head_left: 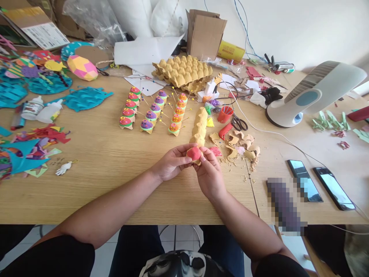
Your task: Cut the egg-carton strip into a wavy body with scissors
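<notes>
Both hands meet near the middle of the table around an egg carton strip (199,125), a bare yellow row of cups pointing away from me. A smooth cap of red clay (195,153) covers the cup at its near end. My left hand (174,161) grips that cup from the left, thumb against its lower side. From the right, my right hand (210,173) closes on the same cup, its thumb pressed to the clay's edge. Fingertips under the cup are hidden. More red clay (215,151) lies just beyond the right hand.
Three decorated carton rows (151,119) with pins stand left of the strip. Torn carton scraps (245,142), scissors (240,123) and a red cup (225,114) lie to the right. Behind are stacked egg trays (183,71). A white fan (311,92) and two phones (305,181) occupy the right side.
</notes>
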`<state>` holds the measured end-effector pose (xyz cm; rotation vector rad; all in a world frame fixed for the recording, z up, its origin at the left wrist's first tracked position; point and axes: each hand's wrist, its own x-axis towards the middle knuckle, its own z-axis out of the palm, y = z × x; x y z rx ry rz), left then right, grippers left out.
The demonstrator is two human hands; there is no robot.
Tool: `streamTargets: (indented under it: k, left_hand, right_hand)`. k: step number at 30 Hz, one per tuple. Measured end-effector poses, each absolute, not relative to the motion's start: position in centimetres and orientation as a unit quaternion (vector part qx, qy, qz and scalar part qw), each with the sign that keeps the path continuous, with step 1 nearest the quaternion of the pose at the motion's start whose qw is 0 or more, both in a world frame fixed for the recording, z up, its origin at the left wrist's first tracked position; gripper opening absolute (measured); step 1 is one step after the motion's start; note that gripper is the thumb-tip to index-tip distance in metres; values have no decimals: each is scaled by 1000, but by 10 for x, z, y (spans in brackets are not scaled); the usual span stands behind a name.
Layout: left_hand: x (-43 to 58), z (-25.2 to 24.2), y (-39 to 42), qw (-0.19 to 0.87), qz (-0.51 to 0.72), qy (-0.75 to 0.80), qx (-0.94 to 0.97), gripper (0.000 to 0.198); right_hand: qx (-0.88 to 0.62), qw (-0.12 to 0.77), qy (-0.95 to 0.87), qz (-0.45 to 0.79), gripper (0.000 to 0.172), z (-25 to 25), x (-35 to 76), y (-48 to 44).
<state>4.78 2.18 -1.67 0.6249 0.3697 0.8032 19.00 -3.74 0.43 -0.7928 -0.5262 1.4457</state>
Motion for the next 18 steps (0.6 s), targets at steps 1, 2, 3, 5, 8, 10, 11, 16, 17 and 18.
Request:
streamTargets:
  k: [1, 2, 3, 5, 8, 10, 11, 16, 17, 18]
  left_hand:
    - [48, -17, 22, 857, 382, 177, 298, 45]
    - [48, -17, 22, 856, 381, 179, 299, 45]
    - [48, -17, 22, 856, 380, 182, 299, 46]
    - [49, -16, 21, 857, 376, 187, 299, 47]
    - [49, -15, 21, 860, 370, 185, 298, 46]
    - [48, -15, 21, 863, 369, 180, 296, 46]
    - [48, -14, 20, 864, 368, 178, 294, 46]
    - [48, -15, 20, 865, 368, 183, 288, 46]
    - [48, -15, 20, 864, 368, 184, 289, 46]
    - [48, -15, 20, 864, 367, 184, 290, 46]
  right_hand:
    - [-345, 648, -227, 640, 21, 5, 191, -38]
    - [-343, 649, -223, 642, 19, 5, 191, -38]
    - [-344, 650, -219, 641, 18, 5, 192, -37]
    - [-351, 651, -213, 639, 14, 5, 192, -37]
    - [-356, 650, -207, 638, 12, 4, 191, -36]
    - [-356, 651, -205, 639, 13, 4, 191, -36]
    - [-355, 652, -204, 638, 14, 4, 191, -36]
    - [-352, 656, -199, 637, 15, 6, 193, -36]
    - [-352, 656, -196, 638, 15, 6, 193, -36]
    - [-354, 655, -193, 639, 14, 6, 193, -36]
